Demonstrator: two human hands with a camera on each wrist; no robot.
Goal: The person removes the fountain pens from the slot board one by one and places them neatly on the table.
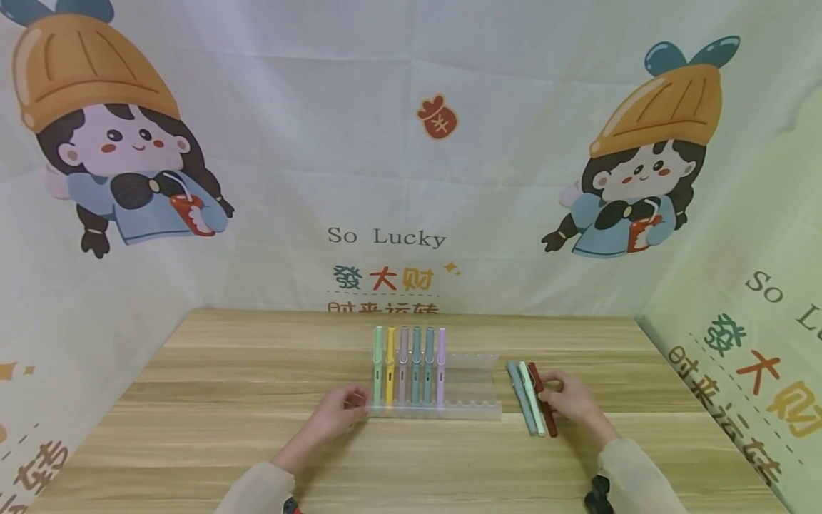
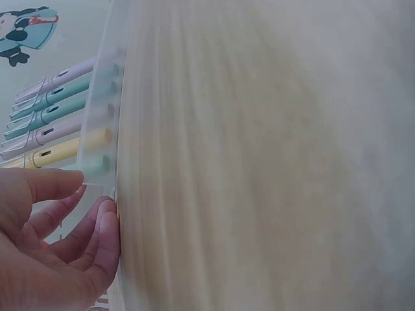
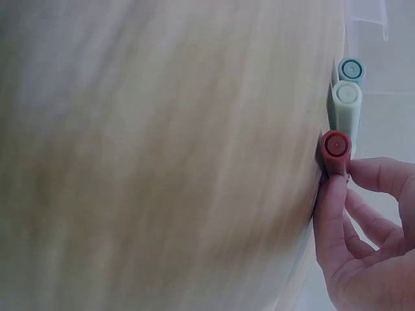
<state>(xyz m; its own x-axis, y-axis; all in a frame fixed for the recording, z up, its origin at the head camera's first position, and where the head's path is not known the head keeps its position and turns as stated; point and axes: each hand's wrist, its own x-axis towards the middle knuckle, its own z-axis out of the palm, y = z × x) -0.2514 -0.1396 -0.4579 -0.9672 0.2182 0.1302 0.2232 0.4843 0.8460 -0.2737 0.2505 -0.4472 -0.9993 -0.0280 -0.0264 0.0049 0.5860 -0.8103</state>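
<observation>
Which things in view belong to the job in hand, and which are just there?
Job:
clear rack, left hand at its left end
six pens on the rack
dark red pen, pinched by right hand
pale mint pen and blue-grey pen beside it

Just there:
wooden table
printed backdrop

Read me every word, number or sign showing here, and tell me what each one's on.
"So Lucky": back cloth.
"發大财": back cloth and right side cloth.
"时来运转": right side cloth; on the back cloth, its lower part is out of sight.
"So Lu": right side cloth, cut off by the picture edge.
"转": left side cloth; neighbouring characters are cut off.
"¥"-like sign: red pouch print.
Pens: no readable lettering.
</observation>
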